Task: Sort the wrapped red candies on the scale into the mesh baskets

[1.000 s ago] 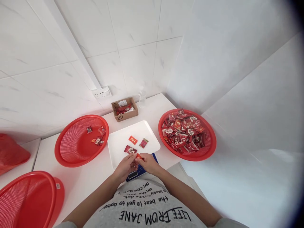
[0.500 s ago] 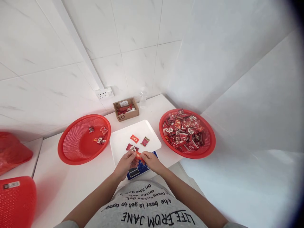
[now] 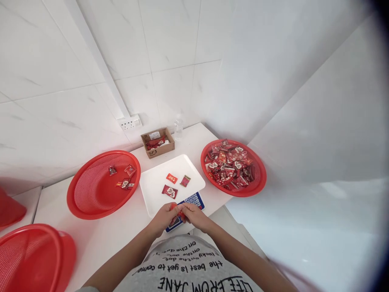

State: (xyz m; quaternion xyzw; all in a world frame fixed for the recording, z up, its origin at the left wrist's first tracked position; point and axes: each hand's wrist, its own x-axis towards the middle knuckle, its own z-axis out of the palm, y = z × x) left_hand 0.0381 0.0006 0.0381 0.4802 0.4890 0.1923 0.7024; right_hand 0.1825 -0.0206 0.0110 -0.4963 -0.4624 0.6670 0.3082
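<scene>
A small red candy packet (image 3: 181, 213) is pinched between my left hand (image 3: 165, 217) and my right hand (image 3: 195, 215). Both hands are closed and nearly touching, and their fingers cover most of the packet. They hover over the blue keypad panel (image 3: 194, 200) of a weighing scale. On the scale's white tray (image 3: 152, 182), just beyond my fingers, lie three loose wrapped packets: an orange-red one (image 3: 172, 178), a dark red one with gold edges (image 3: 185, 181) and a larger red one with a white patch (image 3: 169, 191).
A red basket (image 3: 261, 178) heaped with wrapped packets stands right of the scale. To the left, another red basket (image 3: 88, 190) holds several packets. Behind are a cardboard box (image 3: 159, 151) with red packets and a clear bottle (image 3: 178, 129). A further red basket (image 3: 33, 259) sits at lower left.
Both hands have drawn nearer my body and closed further round the red packet, hiding more of it. The larger packet on the tray is now fully uncovered. My view has shifted somewhat.
</scene>
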